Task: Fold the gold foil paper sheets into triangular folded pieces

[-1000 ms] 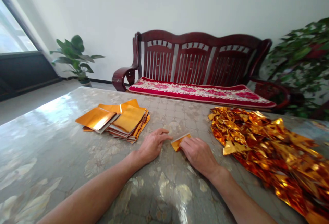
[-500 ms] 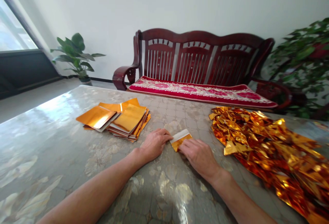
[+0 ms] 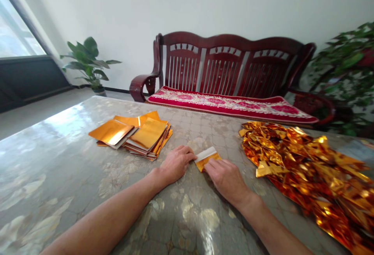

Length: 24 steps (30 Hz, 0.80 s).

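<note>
A small sheet of gold foil paper [image 3: 208, 156] lies on the table between my hands. Its far part shows a pale grey-white strip, and its near part is shiny gold. My left hand [image 3: 179, 163] has its fingers closed at the sheet's left corner, resting on the tabletop. Curled over the near right part of the sheet, my right hand [image 3: 226, 176] covers that edge with its fingertips. Left of my hands sits a loose stack of flat gold foil sheets [image 3: 149, 133]. On the right spreads a big heap of folded gold foil pieces [image 3: 304, 169].
The table [image 3: 73, 177] has a glossy, flower-patterned cover. Behind it stands a dark red wooden bench [image 3: 222, 68] with a red and white floral cushion [image 3: 228, 102]. One potted plant [image 3: 89, 62] is at the back left, and leafy greenery [image 3: 347, 68] is at the right.
The whole view has shifted slightly, so things appear a little further right. Both hands keep almost the same hold on the foil sheet.
</note>
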{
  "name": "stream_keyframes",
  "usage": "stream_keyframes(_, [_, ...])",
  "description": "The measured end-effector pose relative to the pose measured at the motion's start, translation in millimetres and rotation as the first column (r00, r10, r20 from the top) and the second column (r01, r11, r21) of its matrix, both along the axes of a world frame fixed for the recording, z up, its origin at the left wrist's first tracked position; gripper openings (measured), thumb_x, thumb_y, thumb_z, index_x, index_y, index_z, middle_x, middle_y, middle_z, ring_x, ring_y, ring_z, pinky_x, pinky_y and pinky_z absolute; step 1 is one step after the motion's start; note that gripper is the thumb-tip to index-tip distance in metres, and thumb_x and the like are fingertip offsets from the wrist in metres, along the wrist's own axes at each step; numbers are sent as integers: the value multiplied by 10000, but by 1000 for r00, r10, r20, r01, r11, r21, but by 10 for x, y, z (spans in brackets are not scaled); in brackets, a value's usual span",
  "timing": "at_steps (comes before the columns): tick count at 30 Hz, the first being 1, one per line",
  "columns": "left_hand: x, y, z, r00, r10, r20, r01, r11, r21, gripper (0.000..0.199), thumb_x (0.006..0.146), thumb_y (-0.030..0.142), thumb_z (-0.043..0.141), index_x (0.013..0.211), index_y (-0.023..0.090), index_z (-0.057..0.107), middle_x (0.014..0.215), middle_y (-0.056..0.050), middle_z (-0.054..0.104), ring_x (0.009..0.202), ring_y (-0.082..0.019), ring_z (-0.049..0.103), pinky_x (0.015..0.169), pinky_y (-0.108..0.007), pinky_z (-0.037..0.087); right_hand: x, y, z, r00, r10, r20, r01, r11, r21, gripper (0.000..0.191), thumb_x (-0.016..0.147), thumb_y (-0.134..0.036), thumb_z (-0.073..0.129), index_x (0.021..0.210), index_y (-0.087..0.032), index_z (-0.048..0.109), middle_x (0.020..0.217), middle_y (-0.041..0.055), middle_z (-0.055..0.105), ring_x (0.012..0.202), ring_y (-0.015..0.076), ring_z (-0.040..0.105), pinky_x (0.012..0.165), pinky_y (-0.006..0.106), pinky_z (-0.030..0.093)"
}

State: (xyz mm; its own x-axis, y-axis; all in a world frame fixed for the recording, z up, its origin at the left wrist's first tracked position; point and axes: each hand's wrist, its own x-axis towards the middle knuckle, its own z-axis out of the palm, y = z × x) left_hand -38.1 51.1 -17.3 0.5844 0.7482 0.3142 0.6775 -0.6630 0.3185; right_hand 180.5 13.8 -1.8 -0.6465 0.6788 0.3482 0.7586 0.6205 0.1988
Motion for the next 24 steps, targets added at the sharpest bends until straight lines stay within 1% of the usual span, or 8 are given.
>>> stream_keyframes(4, [-12, -7, 6, 1000, 1, 0, -1, 1000, -6, 352, 901, 81, 487, 1123, 239, 710, 1061, -37, 668, 995, -195, 581, 915, -303, 482, -14, -16, -2, 1000, -19, 16, 18, 1000, 20, 166, 912, -85, 552, 793, -196, 589, 775, 20, 624, 698, 180, 570, 682, 327, 329])
stream_keyframes(9, [-26, -43, 39, 995, -93, -19, 94, 996, 6, 440, 886, 75, 486, 1222, 297, 662, 1242, -37, 595, 1085, -193, 574, 981, -315, 465, -17, -39, 41, 999, -23, 42, 24, 1000, -14, 159, 912, -82, 567, 812, -202, 598, 767, 6, 633, 677, 164, 584, 651, 318, 327])
stream_keyframes(11, [-23, -54, 52, 993, -114, -24, 114, 993, 2, 443, 889, 76, 476, 1215, 305, 667, 1263, -33, 583, 1104, -189, 573, 999, -313, 457, -26, -47, 58, 998, -19, 58, 19, 1000, -11, 159, 913, -79, 566, 818, -202, 602, 762, 7, 639, 677, 165, 588, 641, 316, 325])
stream_keyframes(16, [-2, -53, 71, 995, -87, -42, 86, 996, -11, 415, 890, 81, 481, 1177, 300, 686, 1198, -25, 615, 1086, -185, 572, 990, -299, 453, -59, -56, 51, 996, 4, 86, -9, 999, 48, 173, 918, -72, 538, 812, -192, 602, 758, 25, 638, 671, 176, 582, 650, 324, 342])
stream_keyframes(19, [8, -49, 83, 994, -96, -45, 96, 995, -18, 368, 910, 117, 489, 1159, 292, 696, 1133, -20, 642, 1040, -180, 576, 963, -289, 458, -58, -58, 22, 997, 26, 69, -31, 997, 73, 172, 919, -74, 533, 809, -190, 597, 755, 26, 632, 671, 180, 570, 654, 326, 340])
stream_keyframes(22, [17, -57, 98, 995, -95, -42, 95, 995, -8, 325, 925, 158, 493, 1140, 273, 708, 1097, -28, 655, 1016, -183, 581, 944, -292, 461, -52, -59, -7, 998, 26, 55, -31, 996, 82, 150, 905, -75, 557, 816, -189, 598, 761, 25, 629, 686, 186, 563, 668, 328, 333])
stream_keyframes(24, [22, -65, 108, 995, -92, -43, 92, 996, 0, 316, 912, 165, 513, 1138, 264, 710, 1089, -32, 658, 1013, -186, 583, 943, -297, 459, -51, -56, -24, 998, 18, 53, -23, 996, 91, 138, 898, -74, 566, 825, -187, 599, 771, 28, 629, 697, 192, 559, 678, 331, 327])
